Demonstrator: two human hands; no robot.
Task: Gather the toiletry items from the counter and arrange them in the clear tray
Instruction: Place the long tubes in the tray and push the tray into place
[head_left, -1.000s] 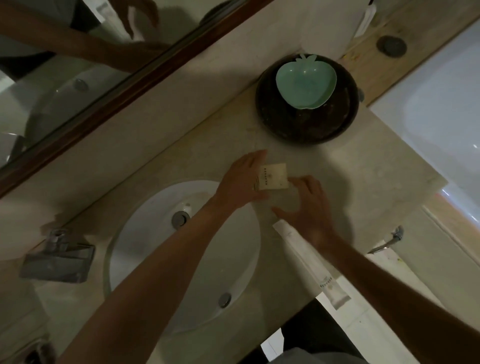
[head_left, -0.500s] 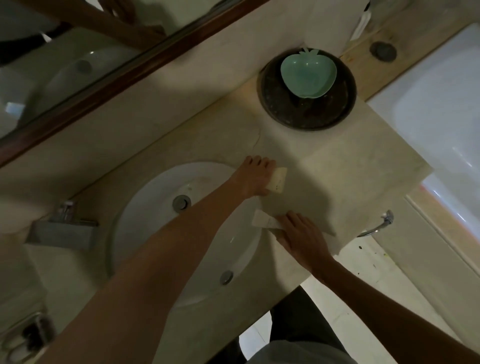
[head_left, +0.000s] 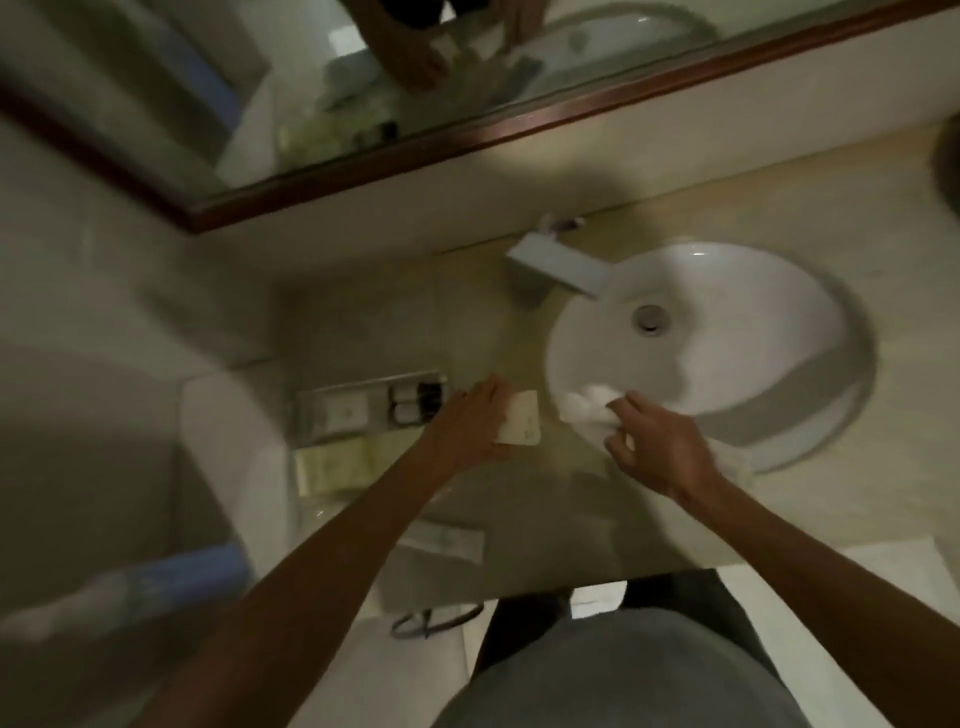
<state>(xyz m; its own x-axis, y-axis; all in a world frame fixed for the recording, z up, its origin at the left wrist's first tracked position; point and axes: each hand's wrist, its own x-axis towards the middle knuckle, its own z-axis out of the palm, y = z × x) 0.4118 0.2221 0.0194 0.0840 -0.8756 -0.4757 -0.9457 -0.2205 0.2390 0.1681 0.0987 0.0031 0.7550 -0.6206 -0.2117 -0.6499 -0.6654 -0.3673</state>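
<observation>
My left hand (head_left: 475, 423) grips a small cream box (head_left: 521, 425) above the counter, left of the sink. My right hand (head_left: 657, 449) holds a white packet (head_left: 584, 410) at the sink's near-left rim. The clear tray (head_left: 322, 413) lies at the counter's left side. It holds a white box (head_left: 343, 411) and small dark-capped bottles (head_left: 415, 404). A pale yellow packet (head_left: 335, 465) lies just in front of the tray. Another flat white packet (head_left: 447, 540) rests near the counter's front edge. The frame is blurred.
The round white sink (head_left: 727, 332) fills the counter's right half, with a square faucet (head_left: 558, 270) at its back left. A wood-framed mirror (head_left: 467, 140) hangs above. A white toilet (head_left: 228, 452) stands to the left.
The view has swung left, so the dark bowl with the green dish is out of sight. Both hands have carried the cream box and the white packet leftward past the sink toward the tray.
</observation>
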